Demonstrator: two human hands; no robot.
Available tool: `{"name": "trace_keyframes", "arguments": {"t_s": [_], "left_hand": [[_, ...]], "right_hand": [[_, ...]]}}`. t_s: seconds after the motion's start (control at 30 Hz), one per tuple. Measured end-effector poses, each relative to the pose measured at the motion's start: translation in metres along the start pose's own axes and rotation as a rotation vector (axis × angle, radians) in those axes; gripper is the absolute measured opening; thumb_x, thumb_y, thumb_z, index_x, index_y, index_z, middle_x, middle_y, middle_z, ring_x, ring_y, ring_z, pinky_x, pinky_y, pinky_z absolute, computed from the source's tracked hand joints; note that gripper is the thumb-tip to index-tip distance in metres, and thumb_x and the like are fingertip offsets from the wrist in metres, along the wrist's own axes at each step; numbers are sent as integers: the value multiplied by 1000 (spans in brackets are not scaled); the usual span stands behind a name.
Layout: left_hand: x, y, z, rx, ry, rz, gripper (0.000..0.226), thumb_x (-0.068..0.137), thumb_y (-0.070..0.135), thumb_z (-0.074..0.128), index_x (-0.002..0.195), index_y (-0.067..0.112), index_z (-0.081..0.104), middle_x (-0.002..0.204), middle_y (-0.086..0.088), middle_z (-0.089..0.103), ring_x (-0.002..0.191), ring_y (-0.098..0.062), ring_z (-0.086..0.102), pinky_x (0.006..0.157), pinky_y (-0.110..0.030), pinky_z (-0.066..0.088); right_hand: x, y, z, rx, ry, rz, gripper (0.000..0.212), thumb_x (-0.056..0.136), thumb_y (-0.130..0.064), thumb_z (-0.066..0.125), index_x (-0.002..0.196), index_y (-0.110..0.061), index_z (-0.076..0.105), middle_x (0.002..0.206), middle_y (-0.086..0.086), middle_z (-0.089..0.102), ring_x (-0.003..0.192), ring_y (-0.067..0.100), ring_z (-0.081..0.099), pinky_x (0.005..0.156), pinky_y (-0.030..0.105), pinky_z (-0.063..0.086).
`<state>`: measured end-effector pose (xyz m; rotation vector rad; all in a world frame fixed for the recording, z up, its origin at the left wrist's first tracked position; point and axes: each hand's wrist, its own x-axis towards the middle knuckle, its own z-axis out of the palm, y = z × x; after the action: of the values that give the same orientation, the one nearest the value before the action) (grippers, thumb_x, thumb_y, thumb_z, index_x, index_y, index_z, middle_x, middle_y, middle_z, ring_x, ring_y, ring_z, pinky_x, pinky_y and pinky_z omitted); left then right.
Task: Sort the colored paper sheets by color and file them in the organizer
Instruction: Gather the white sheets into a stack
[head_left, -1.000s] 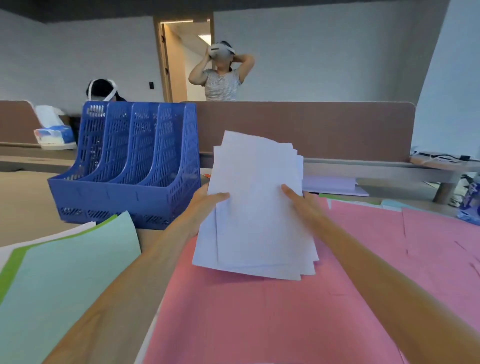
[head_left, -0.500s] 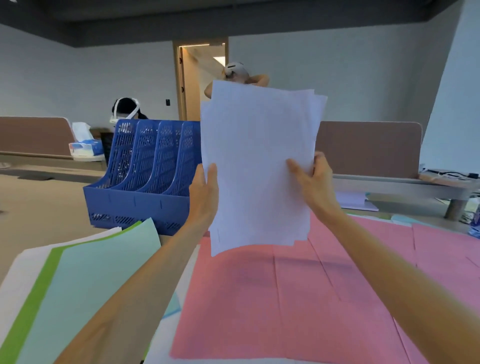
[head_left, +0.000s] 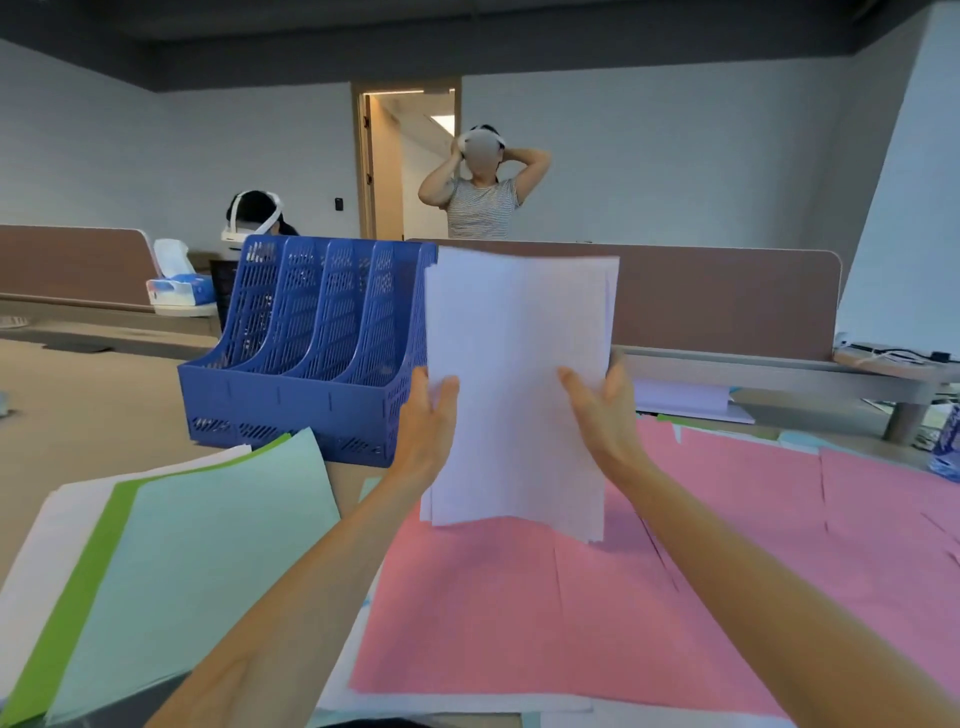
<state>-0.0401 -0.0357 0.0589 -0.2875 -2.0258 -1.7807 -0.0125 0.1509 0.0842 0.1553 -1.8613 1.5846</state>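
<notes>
The left hand (head_left: 428, 423) and right hand (head_left: 597, 410) grip the white paper stack (head_left: 519, 374) upright by its side edges, thumbs on its front face. The stack is over the pink sheets (head_left: 571, 613), beside the blue organizer (head_left: 311, 358).

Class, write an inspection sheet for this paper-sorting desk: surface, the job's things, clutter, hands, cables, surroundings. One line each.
Surface: tan desk, largely covered by paper.
Job's things: white sheets held upright above pink sheets; mint sheets over a lime sheet at left; blue organizer, four slots, no paper showing above them.
Clutter: tissue box at far left; white stack at the rear.
Hands: left hand and right hand each pinch a side edge of the white sheets.
Cables: a few cables at far right.
Surroundings: brown partition, open doorway, a seated person and a standing person, both wearing headsets.
</notes>
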Motion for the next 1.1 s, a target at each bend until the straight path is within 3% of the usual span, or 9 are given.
{"name": "trace_keyframes", "arguments": {"t_s": [0.07,0.13,0.4,0.6,0.73,0.8,0.87,1.0,1.1], "left_hand": [[-9,-18,1,82,-68,-61,18,95,31,44,106,18,50,100,3,54,88,-14,48,82,-33,40],[-17,-20,0,101,-54,-84,16,95,24,44,103,12,53,92,1,53,81,-14,46,72,-27,40],[-21,18,-92,-18,117,-73,19,86,27,52,96,14,61,85,3,58,76,-12,53,71,-30,44],[-59,23,-207,67,244,-251,33,101,27,43,132,16,53,114,9,56,106,-10,54,77,-19,40],[-92,13,-293,90,418,-336,32,102,25,42,130,12,53,119,-3,62,95,-17,57,83,-28,40],[-111,8,-334,108,523,-348,28,102,24,42,126,14,54,110,-3,64,94,-21,61,84,-33,42],[-129,0,-371,124,601,-319,30,102,18,41,129,13,53,114,-4,62,104,-25,61,89,-36,46],[-169,-9,-424,159,699,-326,27,100,15,38,122,16,56,113,-5,64,99,-27,62,82,-37,52],[-188,-13,-448,161,737,-357,27,100,18,37,119,19,56,115,-6,65,103,-30,63,91,-46,51]], "right_hand": [[-21,16,1,-38,-45,43,25,87,-10,57,110,-17,49,96,-9,62,80,0,59,63,14,46],[-30,16,5,-57,-40,57,22,87,-4,52,106,-15,49,89,-8,59,72,2,55,55,8,43],[-17,-45,64,-62,-119,-129,14,83,-12,55,83,-24,47,73,-15,52,59,-2,46,56,15,40],[-55,-59,181,21,-353,-48,11,87,-16,55,97,-17,50,83,-9,55,76,13,52,70,28,44],[-95,-68,253,-1,-631,109,8,89,-23,44,89,-18,49,93,-1,55,83,20,52,73,32,44],[-113,-73,285,-41,-755,228,16,84,-25,40,82,-16,54,89,3,58,81,23,52,67,31,45],[-130,-75,311,-127,-869,305,29,87,-24,40,95,-8,63,96,7,67,85,27,60,62,31,52],[-160,-82,337,-744,-1242,-28,48,90,-41,50,123,-7,54,105,3,54,99,31,51,79,31,43],[-179,-94,347,-1050,-1436,-78,94,77,-74,53,149,-20,28,151,6,32,136,32,32,106,40,30]]}}
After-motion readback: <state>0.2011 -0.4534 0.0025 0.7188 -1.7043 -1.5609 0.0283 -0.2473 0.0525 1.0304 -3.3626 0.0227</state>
